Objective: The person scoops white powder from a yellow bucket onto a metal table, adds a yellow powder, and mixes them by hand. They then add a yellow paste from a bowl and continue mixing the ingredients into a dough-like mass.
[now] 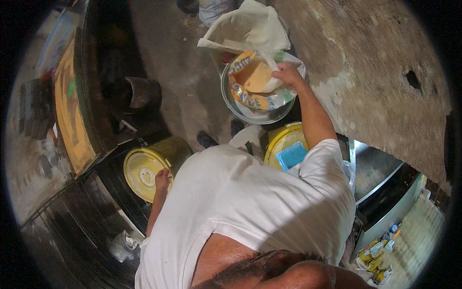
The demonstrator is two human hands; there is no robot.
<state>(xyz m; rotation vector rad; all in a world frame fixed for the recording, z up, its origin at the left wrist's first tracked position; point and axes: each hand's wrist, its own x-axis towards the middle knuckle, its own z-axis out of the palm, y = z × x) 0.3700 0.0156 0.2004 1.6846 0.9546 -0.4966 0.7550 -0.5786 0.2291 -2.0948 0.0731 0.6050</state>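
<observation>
My right hand (287, 75) grips the white rim of a printed plastic bag (265, 101) holding a tan, grainy material (255, 76). The bag stands in a round, clear tub (234, 112). A whitish cloth or sack (249, 27) lies spread just beyond the tub. Low on the left, my left hand (163, 178) is beside or against the edge of a yellow bucket lid (142, 173), its fingers curled; whether they hold anything is not visible.
A yellow-lidded bucket (285, 135) stands near my right side with a blue plastic container (291, 156) on top. A dark cylindrical object (144, 92) is to the left. Beyond the cloth sits a white sack (214, 12). A rough wall or slab (375, 72) with a hole is at right.
</observation>
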